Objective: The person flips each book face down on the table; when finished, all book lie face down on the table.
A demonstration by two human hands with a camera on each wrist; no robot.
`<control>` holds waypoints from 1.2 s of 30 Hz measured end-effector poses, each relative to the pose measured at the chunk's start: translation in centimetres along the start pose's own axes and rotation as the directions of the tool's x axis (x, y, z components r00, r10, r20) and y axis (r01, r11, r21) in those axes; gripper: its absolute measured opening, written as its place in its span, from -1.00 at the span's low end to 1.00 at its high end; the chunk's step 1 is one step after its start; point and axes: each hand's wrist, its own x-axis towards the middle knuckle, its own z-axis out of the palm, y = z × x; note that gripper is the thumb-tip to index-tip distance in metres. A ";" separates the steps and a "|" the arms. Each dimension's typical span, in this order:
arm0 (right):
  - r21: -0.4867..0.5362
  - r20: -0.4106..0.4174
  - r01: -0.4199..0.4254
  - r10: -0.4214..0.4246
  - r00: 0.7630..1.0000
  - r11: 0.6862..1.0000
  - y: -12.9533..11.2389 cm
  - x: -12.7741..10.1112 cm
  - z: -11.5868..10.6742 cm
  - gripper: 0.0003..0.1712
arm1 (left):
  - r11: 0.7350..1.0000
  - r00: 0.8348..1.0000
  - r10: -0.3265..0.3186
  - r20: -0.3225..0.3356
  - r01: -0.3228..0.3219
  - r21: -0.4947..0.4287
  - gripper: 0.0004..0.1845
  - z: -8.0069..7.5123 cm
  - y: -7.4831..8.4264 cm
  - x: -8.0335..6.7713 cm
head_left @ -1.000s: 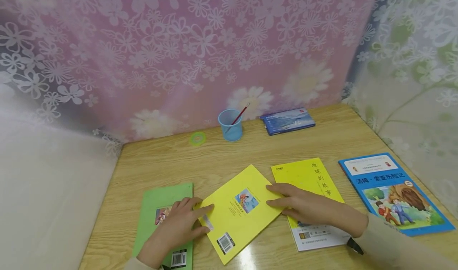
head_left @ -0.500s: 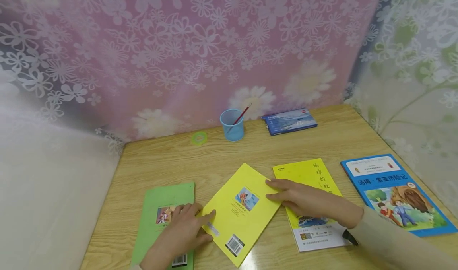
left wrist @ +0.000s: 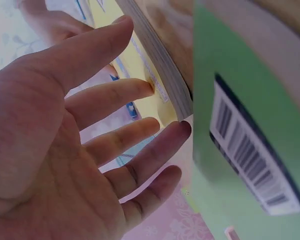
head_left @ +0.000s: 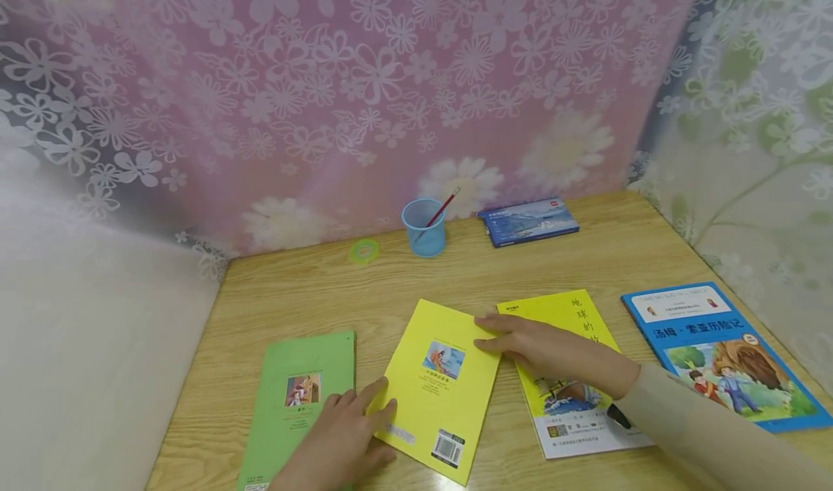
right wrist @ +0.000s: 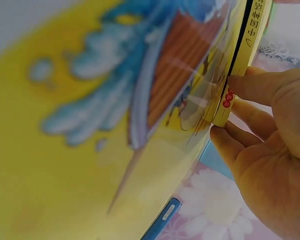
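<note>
Together, a person's left hand [head_left: 341, 437] and right hand [head_left: 540, 346] flank a yellow Chinese mythology book [head_left: 436, 397] lying back cover up, slightly askew, near the front edge of a wood-grain desk [head_left: 293, 288]. The left hand, its fingers relaxed and apart, reaches over the book's left edge; the right hand pinches the opposite edge near the far right corner. A green book [head_left: 293, 404] lies toward the desk's left edge, while a yellow Story of the Earth book [head_left: 573, 408] sits partly covered beneath the right hand. A blue Tom Sawyer book [head_left: 722, 339] rests by the desk's right edge. Near the back edge are a light blue cup [head_left: 434, 245] holding a red pencil [head_left: 447, 205], a green tape roll [head_left: 354, 251] to its left and a flat blue box [head_left: 530, 222] to its right. The left wrist camera catches the bare palm, the mythology book's page edges [left wrist: 162, 60] and the green book's barcode [left wrist: 252, 150], which the hand hides in the head view. The right wrist camera reveals the lettered spine [right wrist: 245, 55] and the thumb [right wrist: 260, 87] set against it, both out of sight in the head view.
</note>
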 end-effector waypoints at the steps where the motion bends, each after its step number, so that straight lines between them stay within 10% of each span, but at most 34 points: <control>1: 0.000 0.003 -0.005 0.005 1.000 1.000 0.0 0.2 0.0 -0.45 | 1.000 1.000 0.000 0.017 0.000 -0.012 -0.26 0.0 0.1 -0.1; 9: 0.016 0.049 -0.027 0.026 0.998 0.999 0.0 1.7 -0.3 -0.47 | 0.999 0.999 0.042 0.032 -0.041 -0.027 -0.30 0.5 0.7 -0.7; 27: -0.019 0.173 -0.013 0.016 0.985 1.000 0.2 3.8 0.4 -0.15 | 0.967 0.965 0.216 -0.149 -0.190 0.169 -0.46 2.0 0.7 -1.0; 36: -0.002 0.189 0.031 -0.030 0.982 1.000 0.2 4.6 0.7 0.00 | 0.975 0.976 0.219 -0.012 -0.219 0.045 -0.36 1.6 0.9 -0.8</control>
